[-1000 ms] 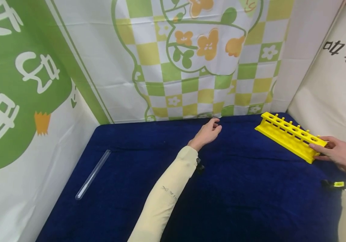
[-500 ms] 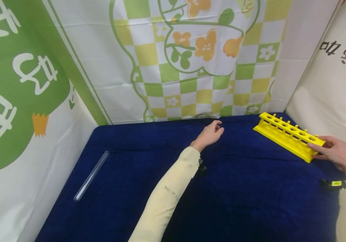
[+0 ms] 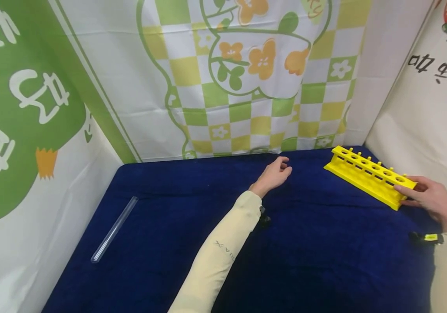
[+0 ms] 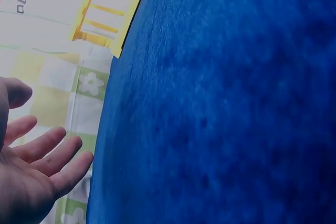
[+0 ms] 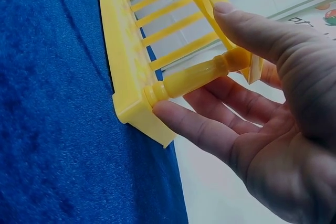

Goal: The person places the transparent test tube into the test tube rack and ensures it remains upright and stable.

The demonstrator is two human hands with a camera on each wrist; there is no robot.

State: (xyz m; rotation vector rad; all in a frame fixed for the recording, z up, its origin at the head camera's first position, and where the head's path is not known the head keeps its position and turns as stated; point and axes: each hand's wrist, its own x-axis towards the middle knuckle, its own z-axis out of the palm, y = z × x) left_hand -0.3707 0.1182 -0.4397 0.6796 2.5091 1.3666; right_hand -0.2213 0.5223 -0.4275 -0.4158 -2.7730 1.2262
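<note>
A yellow test tube rack (image 3: 362,186) stands on the dark blue cloth at the back right, its holes bare of tubes. My right hand (image 3: 434,198) grips the rack's near right end. In the right wrist view, the thumb lies on the top plate and the fingers curl about the end post (image 5: 194,77). Left of the rack, my left hand (image 3: 272,176) hovers near the cloth's back edge, fingers loosely bent, holding nothing; the left wrist view shows its palm (image 4: 26,187) bare. A clear test tube (image 3: 114,230) lies on the cloth at the far left.
Printed fabric walls (image 3: 243,108) enclose the blue-clothed table (image 3: 317,252) at the back and on both sides. A thin dark cord-like thing (image 3: 264,150) lies at the foot of the back wall.
My left hand has drifted slightly right, toward the rack. The right hand keeps its grip on the rack's end. The head view has shifted a little.
</note>
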